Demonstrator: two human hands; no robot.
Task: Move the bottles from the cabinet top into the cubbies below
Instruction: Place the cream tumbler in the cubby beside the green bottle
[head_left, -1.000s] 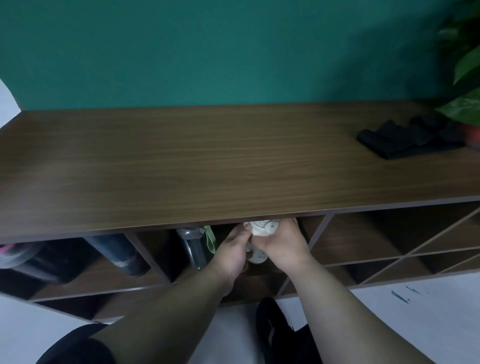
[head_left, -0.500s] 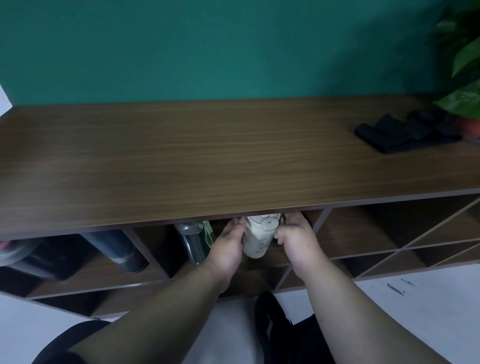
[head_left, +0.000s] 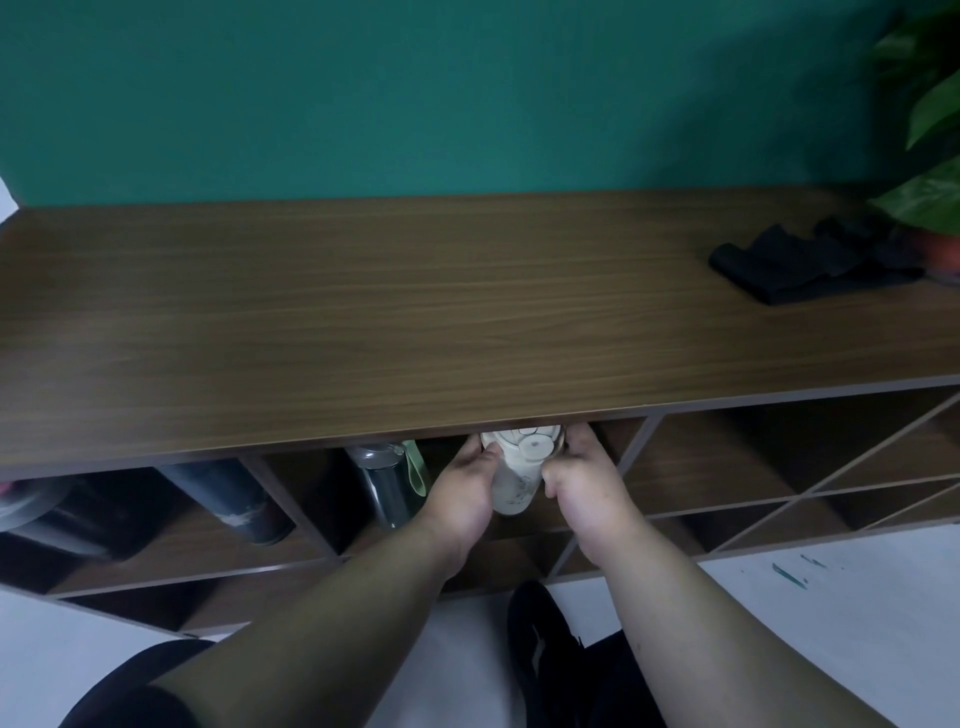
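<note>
Hands (head_left: 524, 486) closer round cream bottle (head_left: 517, 475)

Teal wall (head_left: 415, 93); pale floor (head_left: 831, 597)

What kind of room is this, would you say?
Probably a home or office room: a low wooden cabinet with open cubbies holding bottles against a green wall, a potted plant and a black cloth on top.

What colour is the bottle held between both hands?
Cream-white bottle, faint dark specks; head view.
</note>
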